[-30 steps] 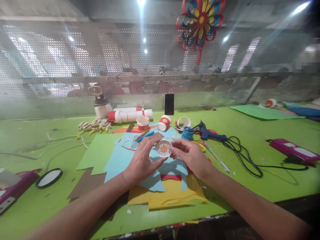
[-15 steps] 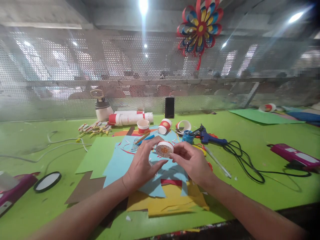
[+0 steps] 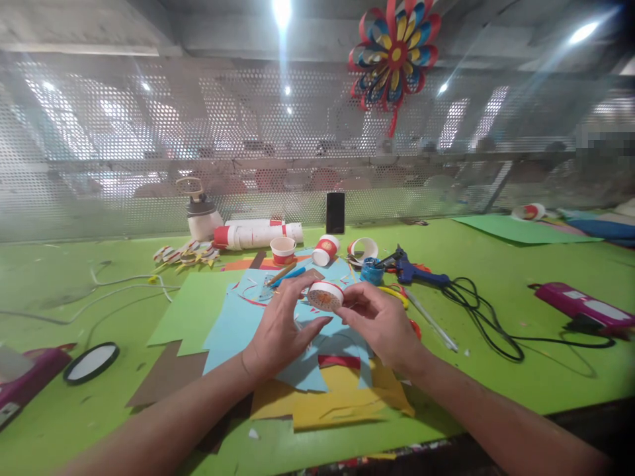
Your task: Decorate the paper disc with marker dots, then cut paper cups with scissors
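A short round piece, looking like the cut-off bottom of a paper cup (image 3: 325, 296), is held up over the papers. It has a white side wall, a red edge and a dotted face with an orange mark, turned toward me. My right hand (image 3: 380, 320) pinches its right edge between thumb and fingers. My left hand (image 3: 282, 324) curves around its left side, thumb apart below it; the fingertips are near its upper left edge, and whether they touch is hard to see. Beneath lie light blue paper (image 3: 233, 330) and yellow paper (image 3: 342, 406).
Behind the hands are a white-and-red cup (image 3: 283, 251), a tipped cup (image 3: 326, 250) and a blue jar (image 3: 372, 271). A blue glue gun (image 3: 421, 274) trails a black cable on the right. A spray bottle (image 3: 202, 221) and an upright phone (image 3: 335, 213) stand farther back.
The cup bottom has tilted slightly, its face turning a little downward and more of its side wall showing. Both hands keep nearly the same position.
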Demonstrator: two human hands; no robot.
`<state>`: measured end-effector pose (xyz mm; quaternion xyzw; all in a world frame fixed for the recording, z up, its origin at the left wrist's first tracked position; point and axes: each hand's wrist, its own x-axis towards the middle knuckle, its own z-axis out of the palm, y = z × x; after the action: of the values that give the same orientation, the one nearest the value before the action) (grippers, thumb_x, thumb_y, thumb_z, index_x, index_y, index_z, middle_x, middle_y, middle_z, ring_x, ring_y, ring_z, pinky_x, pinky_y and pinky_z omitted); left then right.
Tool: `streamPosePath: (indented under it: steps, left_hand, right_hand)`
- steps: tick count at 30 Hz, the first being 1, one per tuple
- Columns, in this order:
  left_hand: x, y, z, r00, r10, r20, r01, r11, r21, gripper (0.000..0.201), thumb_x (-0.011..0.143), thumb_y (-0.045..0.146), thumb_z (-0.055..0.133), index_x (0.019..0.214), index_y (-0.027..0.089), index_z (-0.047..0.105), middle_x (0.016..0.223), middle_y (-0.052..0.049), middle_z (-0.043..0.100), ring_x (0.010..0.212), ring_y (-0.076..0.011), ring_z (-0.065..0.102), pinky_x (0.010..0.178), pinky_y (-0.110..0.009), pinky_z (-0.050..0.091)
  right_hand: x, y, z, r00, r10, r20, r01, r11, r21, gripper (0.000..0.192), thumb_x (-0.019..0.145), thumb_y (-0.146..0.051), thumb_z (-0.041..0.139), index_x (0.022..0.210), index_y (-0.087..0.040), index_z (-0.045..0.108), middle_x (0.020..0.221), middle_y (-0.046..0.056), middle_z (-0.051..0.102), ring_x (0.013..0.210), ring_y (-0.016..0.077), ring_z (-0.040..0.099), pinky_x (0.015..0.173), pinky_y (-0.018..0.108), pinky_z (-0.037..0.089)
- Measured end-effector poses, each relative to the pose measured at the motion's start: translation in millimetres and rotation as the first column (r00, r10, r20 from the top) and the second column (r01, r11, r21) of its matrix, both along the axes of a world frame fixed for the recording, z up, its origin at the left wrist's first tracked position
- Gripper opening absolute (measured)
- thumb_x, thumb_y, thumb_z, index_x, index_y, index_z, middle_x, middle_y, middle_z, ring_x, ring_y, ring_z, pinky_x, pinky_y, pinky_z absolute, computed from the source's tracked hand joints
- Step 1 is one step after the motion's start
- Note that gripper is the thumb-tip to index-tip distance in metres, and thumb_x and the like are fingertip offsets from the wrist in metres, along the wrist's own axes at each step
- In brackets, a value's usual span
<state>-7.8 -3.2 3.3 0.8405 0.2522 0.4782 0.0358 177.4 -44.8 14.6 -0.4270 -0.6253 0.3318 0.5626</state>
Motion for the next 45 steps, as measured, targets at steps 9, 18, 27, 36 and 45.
streamPosePath:
  steps: [9,18,27,36,45]
  left_hand:
    - [0.1,-0.8,-0.4,1.0,-0.001,0.003,0.001,1.0,-0.017,0.055,0.085,0.026,0.067,0.131,0.022,0.038,0.121,-0.013,0.058,0.104,-0.0241,0.059,0.085,-0.039,0.052]
    - [0.3,1.7,-4.2,1.0,-0.005,0.011,0.005,0.999,-0.051,0.056,0.083,0.026,0.069,0.131,0.023,0.039,0.122,-0.012,0.058,0.105,-0.0245,0.059,0.083,-0.039,0.054]
    - [0.0,3.4,-5.0,1.0,-0.019,0.004,0.02,0.995,-0.099,0.052,0.084,0.027,0.069,0.128,0.021,0.042,0.124,-0.012,0.06,0.107,-0.0236,0.059,0.084,-0.037,0.053]
    - [0.7,4.1,-6.6,0.999,-0.029,0.012,0.031,0.991,-0.134,0.053,0.083,0.028,0.069,0.129,0.021,0.043,0.127,-0.013,0.059,0.111,-0.0251,0.059,0.087,-0.039,0.053]
    - [1.6,3.1,-7.1,0.998,-0.056,0.027,0.06,0.984,-0.167,0.057,0.082,0.024,0.07,0.131,0.02,0.041,0.132,-0.013,0.056,0.116,-0.0231,0.057,0.093,-0.037,0.051]
  right_hand:
    - [-2.1,0.6,6.0,0.999,0.011,-0.042,-0.014,0.997,-0.073,0.017,0.075,-0.032,0.072,0.081,-0.02,0.062,0.077,0.002,0.067,0.069,0.0153,0.061,0.064,0.03,0.049]
    - [-1.9,0.7,5.6,0.995,0.031,-0.097,-0.047,0.986,-0.163,0.026,0.071,-0.039,0.076,0.079,-0.02,0.061,0.073,0.001,0.067,0.066,0.0155,0.062,0.06,0.03,0.051]
    - [-0.5,1.8,7.7,0.983,0.066,-0.173,-0.106,0.966,-0.234,0.028,0.069,-0.04,0.078,0.076,-0.019,0.061,0.065,-0.002,0.065,0.056,0.0119,0.059,0.056,0.028,0.049]
    - [-0.7,3.2,5.4,0.978,0.074,-0.193,-0.12,0.964,-0.238,0.027,0.069,-0.037,0.079,0.077,-0.018,0.062,0.066,-0.002,0.065,0.056,0.0103,0.057,0.056,0.026,0.047]
    - [0.1,4.0,6.4,0.976,0.071,-0.205,-0.124,0.957,-0.261,0.03,0.066,-0.039,0.081,0.077,-0.018,0.063,0.064,-0.003,0.064,0.055,0.0098,0.057,0.054,0.025,0.046]
